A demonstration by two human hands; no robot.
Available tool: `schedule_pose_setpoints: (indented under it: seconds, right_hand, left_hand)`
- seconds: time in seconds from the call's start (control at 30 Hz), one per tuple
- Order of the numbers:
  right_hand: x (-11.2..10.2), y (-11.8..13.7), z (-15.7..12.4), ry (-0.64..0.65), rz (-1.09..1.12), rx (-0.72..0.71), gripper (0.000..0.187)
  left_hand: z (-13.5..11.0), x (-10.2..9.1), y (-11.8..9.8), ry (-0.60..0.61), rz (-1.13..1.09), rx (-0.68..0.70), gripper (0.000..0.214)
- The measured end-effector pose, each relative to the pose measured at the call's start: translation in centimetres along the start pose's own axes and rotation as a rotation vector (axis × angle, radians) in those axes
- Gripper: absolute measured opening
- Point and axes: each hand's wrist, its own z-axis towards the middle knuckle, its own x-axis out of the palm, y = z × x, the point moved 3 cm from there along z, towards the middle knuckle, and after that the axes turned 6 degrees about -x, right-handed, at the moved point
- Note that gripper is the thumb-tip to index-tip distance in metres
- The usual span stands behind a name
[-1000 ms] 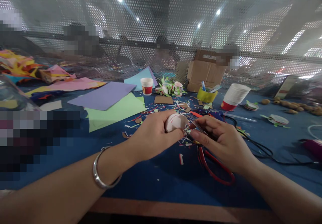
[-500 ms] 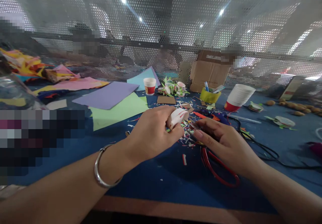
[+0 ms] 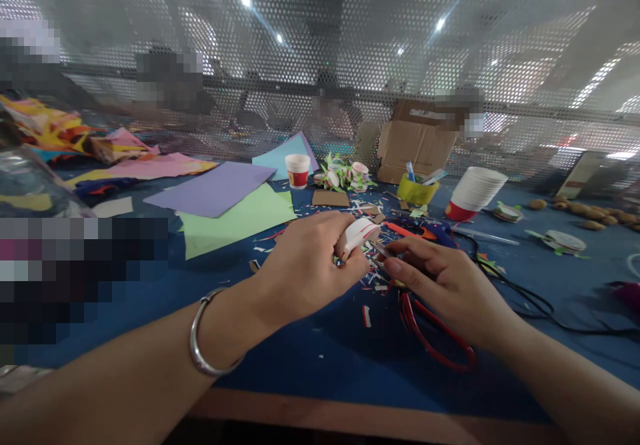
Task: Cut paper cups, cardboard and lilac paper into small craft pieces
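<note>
At a craft bench [image 3: 320,372] covered in blue, a person's left hand [image 3: 305,268] closes around a small white cut paper cup [image 3: 359,235] marked with red stripes, holding it tilted just above the bench top. A silver bangle [image 3: 200,338] sits on that wrist.

The right hand [image 3: 443,282] is curled around a pair of red-handled scissors [image 3: 435,338]. The red loops hang beneath the palm, and the blade tip pokes out beside the cup's lower edge. Whether blade and cup touch cannot be told from this view.

Paper scraps [image 3: 373,278] in red, white and green litter the bench directly below both hands. To the left lie a green paper sheet [image 3: 235,222] and a purple sheet [image 3: 213,188], with a light blue sheet [image 3: 280,152] behind them.

Farther back stand a red-and-white paper cup [image 3: 297,170], a cluster of finished paper decorations [image 3: 343,175], a yellow-green holder [image 3: 415,192] with pens in it and a cardboard box [image 3: 415,142]. A stack of white cups [image 3: 473,192] lies on its side to the right. A black cable [image 3: 525,302] runs across the bench near the right wrist. A perforated metal screen [image 3: 320,52] closes off the far side of the bench.
</note>
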Motion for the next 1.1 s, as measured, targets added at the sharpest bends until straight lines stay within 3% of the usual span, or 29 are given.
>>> schedule_pose_setpoints:
  seconds: [1.1]
  right_hand:
    - [-0.54,0.13,-0.05,0.067,-0.092,-0.038,0.036]
  left_hand:
    - [-0.07,-0.12,-0.49,0.026,-0.059,0.014,0.009]
